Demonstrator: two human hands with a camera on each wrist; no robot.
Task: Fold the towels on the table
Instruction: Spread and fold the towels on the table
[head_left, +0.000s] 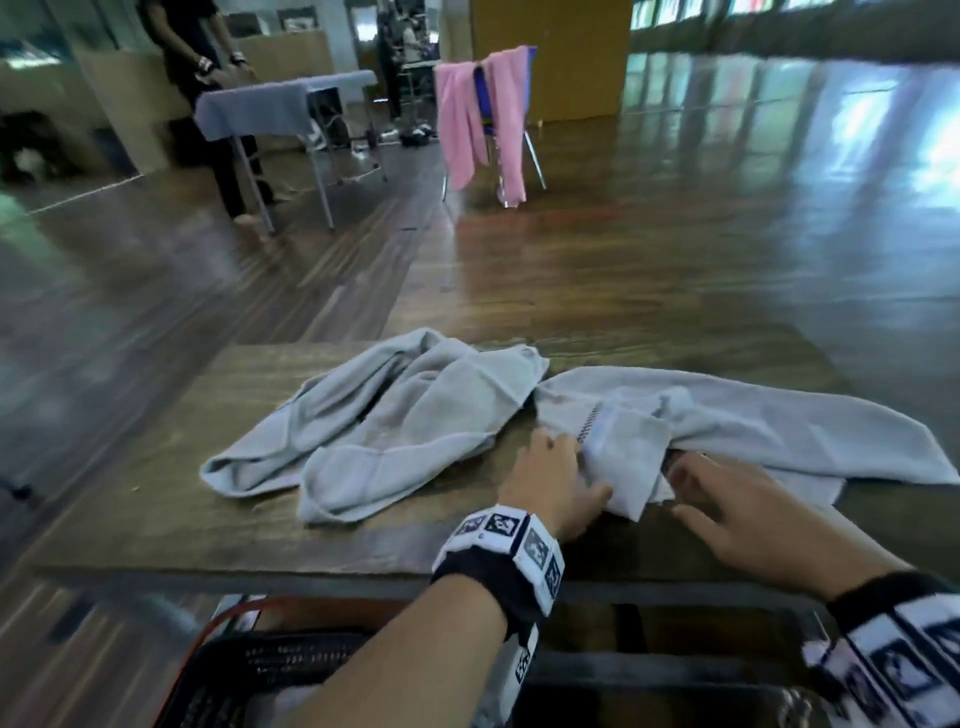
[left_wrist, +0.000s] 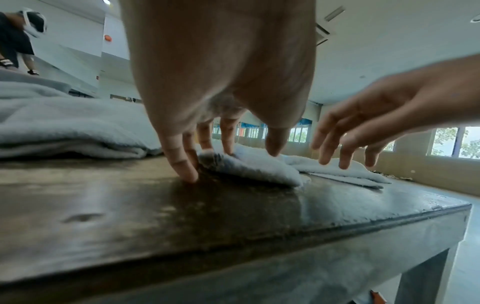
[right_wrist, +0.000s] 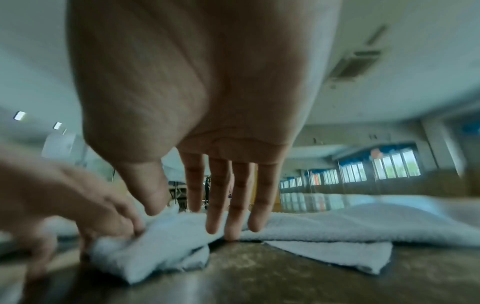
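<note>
Two pale grey-blue towels lie on a dark wooden table (head_left: 156, 519). The left towel (head_left: 374, 421) is a crumpled heap. The right towel (head_left: 779, 421) is spread out towards the right, and its near corner (head_left: 623, 457) is doubled over. My left hand (head_left: 576, 467) pinches that doubled corner (left_wrist: 246, 164) between thumb and fingers, while its little finger touches the wood. My right hand (head_left: 691, 493) hovers just right of it, fingers straight and spread. One of its fingertips (right_wrist: 231, 236) touches the table at the right towel's near edge (right_wrist: 324, 230). It holds nothing.
A black basket with a red rim (head_left: 270, 665) sits below the table's near edge. Across the wooden floor stand a chair draped with pink towels (head_left: 483, 114) and a second table under a grey cloth (head_left: 280, 104), with a person (head_left: 197, 78) beside it.
</note>
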